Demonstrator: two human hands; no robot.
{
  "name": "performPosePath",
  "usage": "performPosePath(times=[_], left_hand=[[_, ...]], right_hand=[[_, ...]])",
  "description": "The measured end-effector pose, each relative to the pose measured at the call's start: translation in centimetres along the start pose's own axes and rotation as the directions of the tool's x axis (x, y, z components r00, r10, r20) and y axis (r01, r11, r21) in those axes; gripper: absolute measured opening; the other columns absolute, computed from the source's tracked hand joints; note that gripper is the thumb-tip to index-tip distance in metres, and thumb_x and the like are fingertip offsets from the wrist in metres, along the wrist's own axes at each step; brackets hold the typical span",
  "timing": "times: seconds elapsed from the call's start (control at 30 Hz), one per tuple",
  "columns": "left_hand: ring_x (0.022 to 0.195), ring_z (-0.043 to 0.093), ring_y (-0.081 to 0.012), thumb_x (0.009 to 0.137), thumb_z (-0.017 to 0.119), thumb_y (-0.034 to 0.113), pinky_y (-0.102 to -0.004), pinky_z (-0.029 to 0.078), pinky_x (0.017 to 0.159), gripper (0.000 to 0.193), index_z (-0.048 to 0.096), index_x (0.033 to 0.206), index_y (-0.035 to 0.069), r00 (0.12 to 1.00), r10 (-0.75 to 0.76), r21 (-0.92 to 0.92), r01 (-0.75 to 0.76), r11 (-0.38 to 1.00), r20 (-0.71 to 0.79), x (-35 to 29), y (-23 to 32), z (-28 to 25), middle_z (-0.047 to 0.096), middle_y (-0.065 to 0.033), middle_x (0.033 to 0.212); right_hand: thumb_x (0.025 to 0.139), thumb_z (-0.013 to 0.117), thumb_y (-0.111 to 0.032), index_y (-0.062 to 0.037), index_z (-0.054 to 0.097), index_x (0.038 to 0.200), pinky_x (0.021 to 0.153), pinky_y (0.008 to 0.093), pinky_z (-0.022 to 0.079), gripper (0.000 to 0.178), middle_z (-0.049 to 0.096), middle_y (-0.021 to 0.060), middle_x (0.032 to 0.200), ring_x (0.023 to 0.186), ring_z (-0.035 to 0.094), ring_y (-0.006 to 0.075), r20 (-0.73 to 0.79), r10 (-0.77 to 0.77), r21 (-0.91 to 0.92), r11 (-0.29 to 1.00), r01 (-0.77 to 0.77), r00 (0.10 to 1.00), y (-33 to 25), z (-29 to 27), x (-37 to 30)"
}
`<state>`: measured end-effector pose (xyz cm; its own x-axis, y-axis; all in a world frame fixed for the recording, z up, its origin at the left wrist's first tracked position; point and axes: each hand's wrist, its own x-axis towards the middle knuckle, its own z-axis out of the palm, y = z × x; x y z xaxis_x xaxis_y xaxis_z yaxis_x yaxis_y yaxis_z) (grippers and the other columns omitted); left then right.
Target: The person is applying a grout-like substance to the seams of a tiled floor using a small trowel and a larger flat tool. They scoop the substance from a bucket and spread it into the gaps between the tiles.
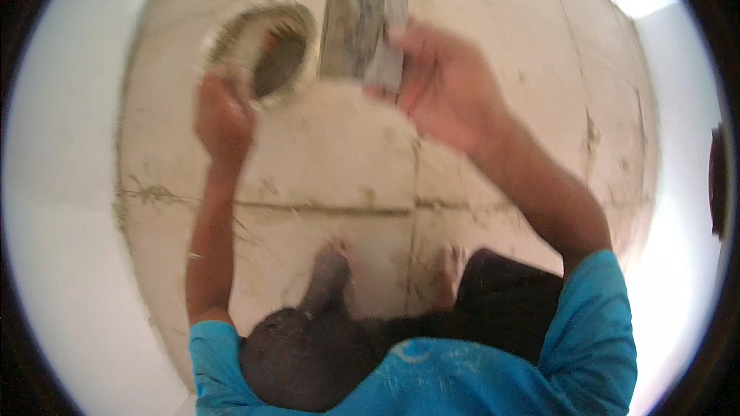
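In my right hand [451, 85] is a flat rectangular slab [352, 23], gripped by its right edge. Its upward face is smeared grey and brown, with a paler strip along the gripped side; I cannot tell its exact kind. My left hand [223, 112] is closed at the near left rim of a round basin [310, 38]. Motion blur hides whether those fingers grip the rim or a tool over it. Dark grey material [279, 65] lies inside the basin, along with a small orange patch. The slab is held just right of the basin, above the floor.
The dusty beige floor [331, 146] has dark joint lines and dirt marks. My bare feet [451, 273] and bent knees are close below my arms. White walls rise on the left [69, 185] and right [682, 108]. A dark object [718, 181] shows at the far right.
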<state>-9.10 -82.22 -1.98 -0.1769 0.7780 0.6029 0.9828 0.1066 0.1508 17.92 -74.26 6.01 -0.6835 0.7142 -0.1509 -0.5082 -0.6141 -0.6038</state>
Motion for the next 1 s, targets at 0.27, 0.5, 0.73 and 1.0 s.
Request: performPosePath(times=[0.27, 0.5, 0.73, 1.0], left_hand=[[0.098, 0.06, -0.0314, 0.088, 0.061, 0.042, -0.0396, 0.047, 0.082, 0.051, 0.057, 0.115, -0.002, 0.756, -0.609, -0.053, 0.636, 0.77, 0.24, -3.2, -14.1, 2.3, 0.061, -0.0183, 0.108], [0.105, 0.054, -0.0225, 0.085, 0.068, 0.034, -0.0351, 0.05, 0.085, 0.053, 0.052, 0.122, -0.001, 0.388, -0.727, -0.571, 0.821, -0.006, 0.567, -5.5, -15.3, 5.2, 0.054, -0.0139, 0.115], [0.101, 0.053, -0.0184, 0.084, 0.07, 0.032, -0.037, 0.046, 0.091, 0.055, 0.049, 0.125, 0.003, 0.28, -0.695, -0.547, 0.815, -0.194, 0.663, -5.2, -14.9, 6.4, 0.051, -0.007, 0.119], [0.092, 0.05, -0.0129, 0.079, 0.074, 0.027, -0.0282, 0.039, 0.08, 0.044, 0.056, 0.114, 0.008, 0.271, -0.739, -0.645, 0.712, -0.278, 0.617, -4.9, -13.7, 7.1, 0.054, 0.0012, 0.105]], right_hand=[[0.086, 0.059, -0.02, -0.0058, 0.058, 0.113, 0.069, 0.0348, 0.049, 0.03, 0.062, 0.0043, 0.097, 0.086, 0.059, 0.0156, -0.32, -0.096, -0.703, 0.691, -0.168, 0.942, -1.4, -16.2, -2.8], [0.083, 0.062, -0.02, -0.0032, 0.058, 0.112, 0.063, 0.031, 0.047, 0.034, 0.061, 0.0021, 0.086, 0.073, 0.058, 0.0136, -0.685, -0.153, -0.611, 0.653, -0.448, 0.712, 3.8, -23.9, 0.0], [0.077, 0.059, -0.02, -0.002, 0.066, 0.102, 0.066, 0.0367, 0.049, 0.031, 0.067, 0.0144, 0.094, 0.081, 0.063, 0.0226, -0.384, -0.624, -0.894, 0.067, -0.442, 0.681, 3.9, -25.5, 8.8], [0.084, 0.053, -0.016, -0.0045, 0.063, 0.105, 0.077, 0.0417, 0.05, 0.025, 0.066, 0.019, 0.093, 0.086, 0.064, 0.0326, -0.092, -0.622, -0.751, -0.469, -0.464, 0.777, 4.5, -25.2, 13.3]])
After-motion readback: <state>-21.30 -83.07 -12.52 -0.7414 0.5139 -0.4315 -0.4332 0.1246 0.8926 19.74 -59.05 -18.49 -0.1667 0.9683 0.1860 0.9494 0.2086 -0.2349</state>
